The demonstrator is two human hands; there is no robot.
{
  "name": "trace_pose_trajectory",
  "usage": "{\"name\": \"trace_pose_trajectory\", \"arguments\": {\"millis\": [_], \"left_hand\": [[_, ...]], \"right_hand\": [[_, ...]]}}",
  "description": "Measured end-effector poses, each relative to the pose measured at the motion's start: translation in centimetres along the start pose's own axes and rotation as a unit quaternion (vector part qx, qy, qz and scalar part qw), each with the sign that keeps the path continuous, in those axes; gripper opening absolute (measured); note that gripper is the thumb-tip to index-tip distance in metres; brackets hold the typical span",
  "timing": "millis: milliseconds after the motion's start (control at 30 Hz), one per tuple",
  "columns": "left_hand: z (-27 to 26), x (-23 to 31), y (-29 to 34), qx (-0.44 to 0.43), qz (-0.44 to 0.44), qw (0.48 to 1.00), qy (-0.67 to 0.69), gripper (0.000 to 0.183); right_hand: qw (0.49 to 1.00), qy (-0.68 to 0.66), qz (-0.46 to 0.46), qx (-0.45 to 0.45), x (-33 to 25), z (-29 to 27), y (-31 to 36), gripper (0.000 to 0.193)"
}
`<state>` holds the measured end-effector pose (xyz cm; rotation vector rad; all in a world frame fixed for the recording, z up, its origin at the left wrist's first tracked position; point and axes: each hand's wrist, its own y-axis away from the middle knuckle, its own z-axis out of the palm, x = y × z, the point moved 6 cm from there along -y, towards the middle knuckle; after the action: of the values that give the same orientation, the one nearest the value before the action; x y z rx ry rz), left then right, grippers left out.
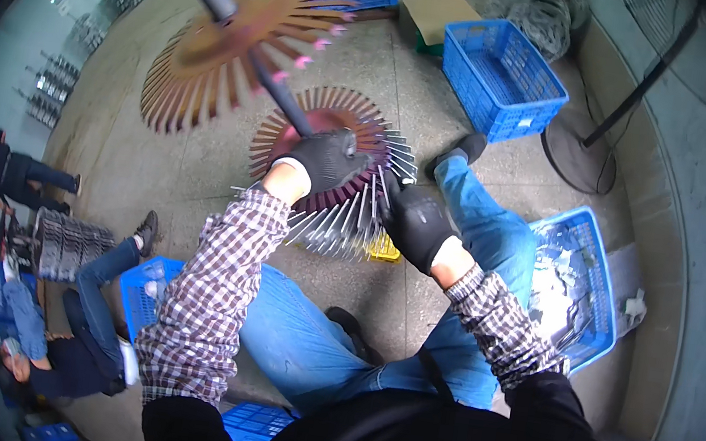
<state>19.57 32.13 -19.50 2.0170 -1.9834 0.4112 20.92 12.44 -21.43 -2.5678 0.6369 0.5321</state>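
Slotted metal disc sits on the same pole as 1 rusty-brown disc. The gloved left hand is mostly closed near the former's middle; the right hand is half-curled at its rim beside silver strips. What either grips, I cannot tell.

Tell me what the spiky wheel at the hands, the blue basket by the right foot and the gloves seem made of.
Spiky wheel: probably metal, rusty or painted; dull reddish-brown face, thin straight prongs. Blue basket: likely moulded plastic, smooth-looking, with even colour and lattice walls. Black gloves: matt, close-fitting, perhaps coated fabric; exact material unclear.
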Motion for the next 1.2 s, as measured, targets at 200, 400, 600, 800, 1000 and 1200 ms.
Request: {"name": "trace_pose_trajectory", "arguments": {"millis": [200, 400, 600, 800, 1000, 1200], "left_hand": [[-0.4, -0.1, 1.0, -0.065, -0.124, 0.964, 0.227, 0.026], [-0.6, -1.7, 2.8, -0.021, -0.137, 0.967, 0.216, 0.023], [-1.0, -0.8, 2.0, -0.014, -0.174, 0.954, 0.242, 0.023], [-1.3, -1.5, 3.2, -0.007, -0.203, 0.944, 0.259, 0.024], [-1.5, 0.6, 2.6, -0.014, -0.223, 0.942, 0.249, 0.023], [-1.4, 0.2, 3.0, -0.052, -0.299, 0.924, 0.231, 0.02]], "right_hand": [[0.991, -0.11, -0.058, -0.054, 3.1, -1.7, 1.5, 0.056], [0.919, -0.144, 0.277, 0.24, 19.5, -10.3, 13.8, 0.044], [0.792, 0.141, 0.576, -0.145, 36.6, 2.9, 43.6, 0.083], [0.826, 0.175, 0.506, -0.175, 33.5, 4.3, 44.1, 0.071], [0.863, 0.086, 0.489, -0.089, 35.9, 4.5, 47.5, 0.035], [0.79, -0.009, 0.613, 0.006, 35.4, -3.1, 47.2, 0.028]]}}
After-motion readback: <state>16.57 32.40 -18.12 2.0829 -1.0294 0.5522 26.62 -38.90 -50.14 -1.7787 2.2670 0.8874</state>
